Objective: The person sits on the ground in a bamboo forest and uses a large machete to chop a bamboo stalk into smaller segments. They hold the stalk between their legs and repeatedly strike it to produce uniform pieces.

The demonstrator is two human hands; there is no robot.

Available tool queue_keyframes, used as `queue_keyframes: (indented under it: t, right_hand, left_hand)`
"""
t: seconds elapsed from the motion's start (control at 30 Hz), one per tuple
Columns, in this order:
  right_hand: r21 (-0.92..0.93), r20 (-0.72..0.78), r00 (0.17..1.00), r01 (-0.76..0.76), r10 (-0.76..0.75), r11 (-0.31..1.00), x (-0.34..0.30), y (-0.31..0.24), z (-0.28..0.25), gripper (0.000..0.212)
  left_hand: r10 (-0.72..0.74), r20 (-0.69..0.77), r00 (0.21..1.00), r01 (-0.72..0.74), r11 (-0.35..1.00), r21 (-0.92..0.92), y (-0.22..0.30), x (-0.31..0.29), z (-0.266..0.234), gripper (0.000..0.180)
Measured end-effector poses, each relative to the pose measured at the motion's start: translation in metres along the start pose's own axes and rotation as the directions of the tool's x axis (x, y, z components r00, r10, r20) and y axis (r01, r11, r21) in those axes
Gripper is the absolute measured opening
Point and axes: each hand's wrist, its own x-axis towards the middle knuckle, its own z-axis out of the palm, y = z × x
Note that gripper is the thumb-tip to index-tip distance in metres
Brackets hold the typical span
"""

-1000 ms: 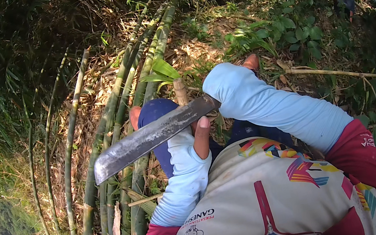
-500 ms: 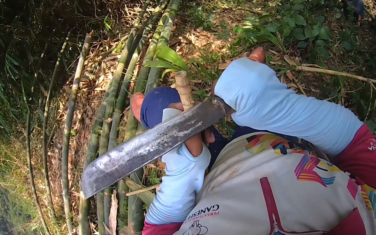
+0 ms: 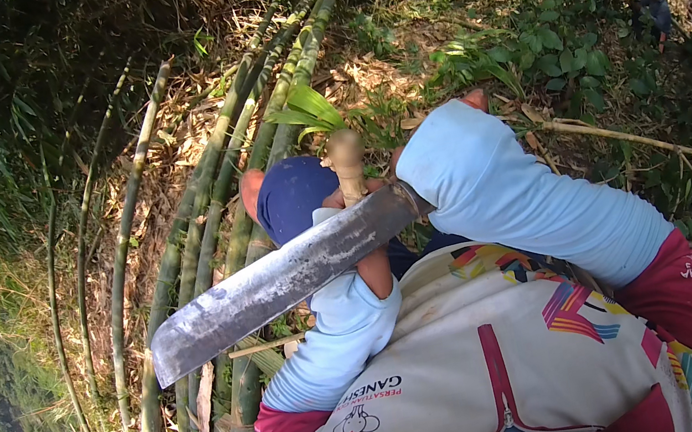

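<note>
A broad, worn machete [image 3: 284, 284] lies across the view, its tip low at the left and its base at my right sleeve. My right hand [image 3: 397, 163] is closed at the machete's handle end; the cuff and blade hide most of it. My left hand [image 3: 376, 272] is partly behind the blade. Its fingers, showing just above the blade, are wrapped round a short, pale, knobbly bamboo piece [image 3: 348, 169]. That piece stands nearly upright, its top blurred and its lower end hidden by the blade. A dark blue trouser knee [image 3: 292, 198] is beside it.
Several long green bamboo poles [image 3: 211, 161] run along my left. A thin dry stick [image 3: 618, 133] lies at the right. Leafy plants [image 3: 556, 40] and dry leaves [image 3: 376, 72] cover the ground ahead. Another person [image 3: 652, 9] is far off at the upper right.
The bamboo piece and my left hand have shifted slightly right, and the piece's top is now blurred. The machete's tip has dropped a little. My right arm has barely moved.
</note>
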Motion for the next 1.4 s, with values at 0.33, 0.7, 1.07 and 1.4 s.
queue_keyframes:
  t: [0.33, 0.7, 1.07, 1.4]
  right_hand:
    - [0.029, 0.433, 0.896, -0.119, 0.095, 0.992, 0.012, 0.001, -0.015, 0.012]
    - [-0.054, 0.248, 0.956, -0.150, 0.159, 0.987, 0.013, 0.017, 0.003, 0.007]
    - [0.565, 0.262, 0.935, -0.348, 0.237, 0.748, -0.009, 0.014, 0.016, 0.011]
    - [0.057, 0.133, 0.982, -0.142, 0.134, 0.988, -0.002, 0.007, 0.000, 0.013]
  left_hand:
    - [0.112, 0.226, 0.968, -0.154, 0.972, 0.179, 0.018, -0.020, -0.004, 0.062]
    - [0.209, 0.063, 0.976, -0.218, 0.929, 0.298, 0.009, -0.013, 0.017, 0.037]
    - [-0.043, 0.191, 0.981, 0.013, 0.988, 0.155, 0.006, 0.017, -0.011, 0.045]
    - [-0.091, 0.065, 0.994, 0.090, 0.996, 0.012, 0.009, 0.001, -0.001, 0.033]
